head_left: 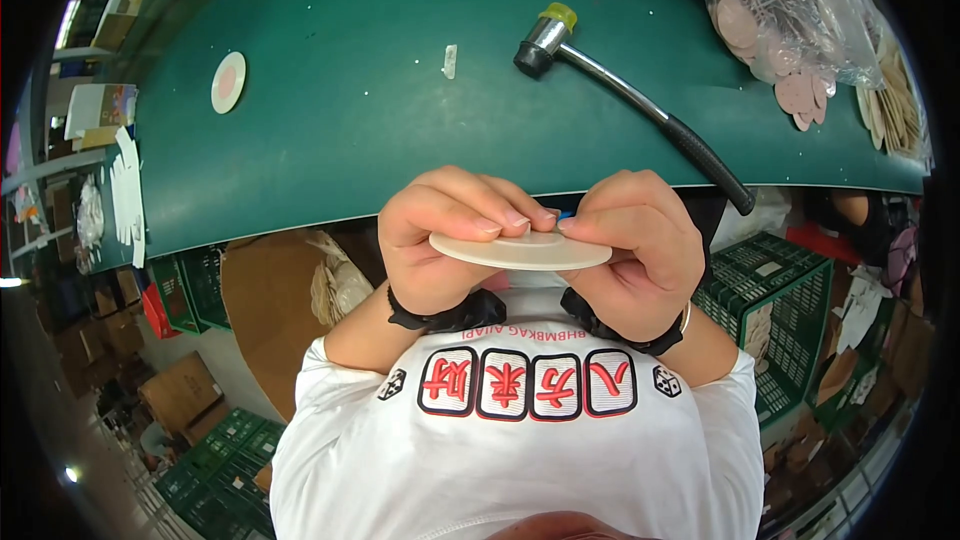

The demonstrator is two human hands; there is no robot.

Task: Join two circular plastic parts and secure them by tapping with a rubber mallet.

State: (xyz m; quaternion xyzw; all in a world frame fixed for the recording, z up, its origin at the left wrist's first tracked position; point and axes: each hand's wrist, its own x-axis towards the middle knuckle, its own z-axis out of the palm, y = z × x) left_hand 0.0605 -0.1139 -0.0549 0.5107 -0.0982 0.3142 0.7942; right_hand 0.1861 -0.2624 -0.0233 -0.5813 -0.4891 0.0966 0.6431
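Left hand point(440, 240) and right hand point(635, 245) both pinch 1 flat cream disc point(520, 251) by its upper rim, held level between them before the chest (long axis left to right), below the green mat point(350, 90) and mallet point(630, 90).

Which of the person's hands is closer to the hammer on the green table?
The right hand. It grips the white disc just below the hammer's black handle end. The left hand holds the disc's other side, farther away.
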